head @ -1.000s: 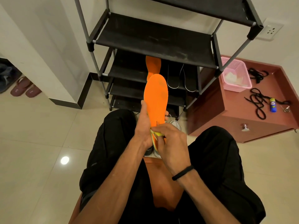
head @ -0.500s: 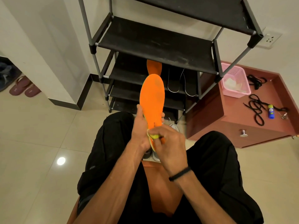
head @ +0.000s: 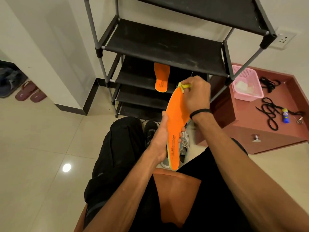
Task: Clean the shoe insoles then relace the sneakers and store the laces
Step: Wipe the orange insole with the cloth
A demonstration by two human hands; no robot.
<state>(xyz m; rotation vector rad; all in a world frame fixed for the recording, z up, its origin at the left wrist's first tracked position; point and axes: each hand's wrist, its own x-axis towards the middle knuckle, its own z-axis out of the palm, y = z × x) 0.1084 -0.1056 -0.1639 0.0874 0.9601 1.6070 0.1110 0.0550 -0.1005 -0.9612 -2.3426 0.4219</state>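
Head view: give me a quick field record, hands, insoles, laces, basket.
left hand: grips heel half of the held insole
right hand: pinches yellow cloth at the insole's toe end
second insole: lies on a rack shelf
laces: loose black, on red cabinet
basket: pink, on cabinet, behind laces
sneakers: on floor below insole, partly hidden

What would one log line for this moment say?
step: wiping insole | left hand: holds orange insole | right hand: pinches yellow cloth at toe end
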